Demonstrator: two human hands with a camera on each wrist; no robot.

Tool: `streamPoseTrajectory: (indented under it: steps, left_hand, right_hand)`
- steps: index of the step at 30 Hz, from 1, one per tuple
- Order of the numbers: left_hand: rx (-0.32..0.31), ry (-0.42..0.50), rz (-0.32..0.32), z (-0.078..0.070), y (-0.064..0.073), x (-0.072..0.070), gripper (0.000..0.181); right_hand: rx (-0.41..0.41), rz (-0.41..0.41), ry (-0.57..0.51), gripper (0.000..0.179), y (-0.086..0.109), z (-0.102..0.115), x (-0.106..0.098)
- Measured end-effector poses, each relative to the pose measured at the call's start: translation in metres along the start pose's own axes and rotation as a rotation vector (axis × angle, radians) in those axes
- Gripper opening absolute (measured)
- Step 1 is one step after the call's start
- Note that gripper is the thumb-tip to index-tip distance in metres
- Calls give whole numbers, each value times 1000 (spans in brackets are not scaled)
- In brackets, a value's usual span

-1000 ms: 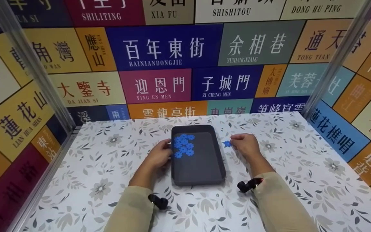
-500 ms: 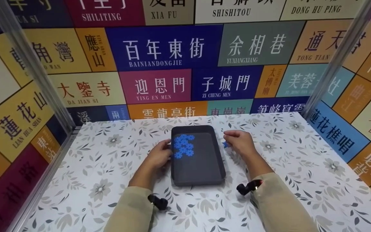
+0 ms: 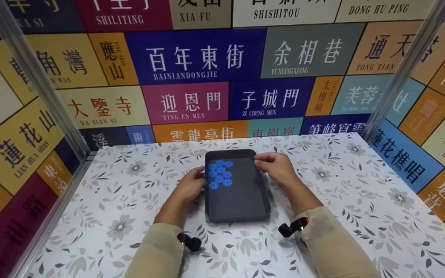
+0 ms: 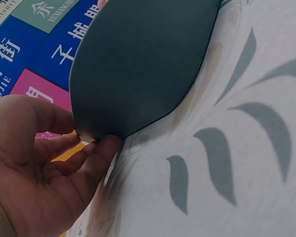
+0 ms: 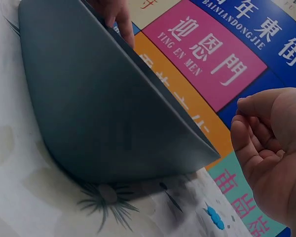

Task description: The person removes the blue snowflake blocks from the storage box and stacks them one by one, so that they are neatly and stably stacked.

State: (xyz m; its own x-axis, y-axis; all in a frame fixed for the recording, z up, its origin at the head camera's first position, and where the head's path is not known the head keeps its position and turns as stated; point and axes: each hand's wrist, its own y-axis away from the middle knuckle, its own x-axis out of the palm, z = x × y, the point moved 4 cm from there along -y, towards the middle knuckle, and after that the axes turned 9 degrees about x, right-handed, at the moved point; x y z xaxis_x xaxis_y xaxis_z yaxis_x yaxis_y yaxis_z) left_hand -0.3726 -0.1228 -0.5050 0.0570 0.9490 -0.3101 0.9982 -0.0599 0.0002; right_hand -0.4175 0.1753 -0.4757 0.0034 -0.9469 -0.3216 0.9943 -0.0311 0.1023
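Note:
A dark grey rectangular tray point(image 3: 238, 200) lies on the table, with several small blue flower-shaped pieces point(image 3: 220, 173) grouped in its left part. My left hand point(image 3: 191, 184) holds the tray's left side; in the left wrist view its fingertips point(image 4: 108, 143) grip the edge. Over the tray's right rim is my right hand point(image 3: 278, 168), its thumb and forefinger tips together. Whether anything thin sits between those fingertips point(image 5: 242, 106) is not clear. A blue flower piece point(image 5: 215, 217) lies on the table beside the tray in the right wrist view; the hand hides it in the head view.
White tablecloth point(image 3: 137, 200) with grey leaf and flower prints covers the table. Panels of coloured place-name signs point(image 3: 195, 58) form walls at the back and sides, with metal posts point(image 3: 48, 85) at the corners. A small black camera point(image 3: 294, 227) is on each wrist.
My right hand has moved left from beside the blue piece on the table to the tray's right rim. The left hand and the tray stay put.

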Motion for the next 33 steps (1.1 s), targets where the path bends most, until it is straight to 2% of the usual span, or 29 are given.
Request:
streamPoseTrajectory:
  steps: [6, 12, 16, 25, 33]
  left_hand:
    - [2, 18, 1, 0, 1, -1, 65]
    - [-9, 3, 5, 0, 1, -1, 64]
    - [-11, -11, 2, 0, 0, -1, 63]
    - [7, 11, 18, 2, -1, 0, 66]
    - [-5, 41, 8, 0, 1, 0, 65]
  right_hand:
    - [11, 28, -4, 23, 4, 7, 9]
    - [-54, 96, -11, 25, 14, 27, 23]
    - [-80, 155, -17, 26, 14, 38, 36]
    - [-62, 271, 24, 28, -16, 43, 59]
    - [42, 478, 94, 37, -41, 37, 71]
